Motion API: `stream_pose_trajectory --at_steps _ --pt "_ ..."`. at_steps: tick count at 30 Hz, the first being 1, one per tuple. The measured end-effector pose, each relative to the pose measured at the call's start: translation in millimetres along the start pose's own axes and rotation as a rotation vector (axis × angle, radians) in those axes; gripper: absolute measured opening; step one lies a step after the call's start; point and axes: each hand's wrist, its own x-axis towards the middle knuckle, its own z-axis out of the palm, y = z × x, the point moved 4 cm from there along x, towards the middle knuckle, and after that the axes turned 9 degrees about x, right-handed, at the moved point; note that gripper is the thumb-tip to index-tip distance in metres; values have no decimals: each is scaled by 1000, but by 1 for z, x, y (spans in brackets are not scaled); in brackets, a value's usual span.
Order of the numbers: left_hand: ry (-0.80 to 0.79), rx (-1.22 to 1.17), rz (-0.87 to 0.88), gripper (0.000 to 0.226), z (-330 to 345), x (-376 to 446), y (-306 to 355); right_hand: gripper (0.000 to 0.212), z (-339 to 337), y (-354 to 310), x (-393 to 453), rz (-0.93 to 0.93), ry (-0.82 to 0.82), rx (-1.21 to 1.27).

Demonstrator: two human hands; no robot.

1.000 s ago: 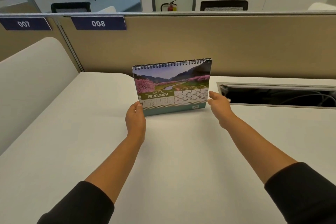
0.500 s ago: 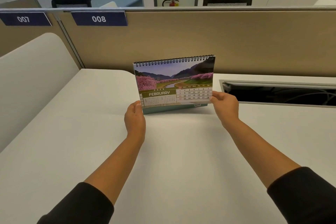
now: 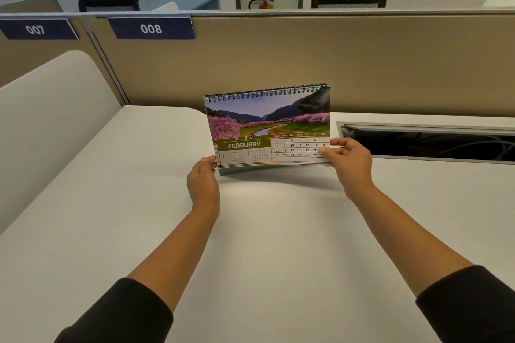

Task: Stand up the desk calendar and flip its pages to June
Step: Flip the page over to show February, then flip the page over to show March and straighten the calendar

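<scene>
The spiral-bound desk calendar stands upright on the white desk, showing the FEBRUARY page with a picture of pink trees and a river. My left hand holds the calendar's lower left corner at the base. My right hand pinches the lower right corner of the February page between thumb and fingers, and that page is lifted off the teal base beneath it.
A beige partition with labels 007 and 008 rises right behind the calendar. An open cable tray slot lies in the desk to the right. A rounded white side panel bounds the desk's left.
My right hand went from beside the calendar to gripping the February page's lower right corner and has lifted the page's bottom edge off the base. My left hand stayed at the lower left corner.
</scene>
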Motion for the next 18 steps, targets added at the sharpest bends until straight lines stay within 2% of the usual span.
stream_pose_trajectory --at_steps 2,4,5,7,9,11,14,18 --pt "-3 2 -1 33 0 0 0 20 1 -2 -2 -1 -58 33" --pt "-13 -5 6 32 0 0 0 4 3 -6 -6 10 -110 77" --pt "-23 -12 14 33 0 0 0 9 2 -7 -8 27 -127 108" --pt "-34 -31 16 39 -1 -1 1 36 1 -12 -12 102 -175 206" --pt "-36 -51 -5 47 -3 -1 1 64 0 -23 -16 152 -286 346" --pt "-49 -70 -14 52 -5 -1 2 83 1 -40 -19 143 -414 484" --pt "-54 -141 -18 52 -7 2 4 96 2 -75 -18 41 -548 600" --pt "-57 -62 -25 53 -8 4 6 92 13 -114 -6 -101 -587 570"
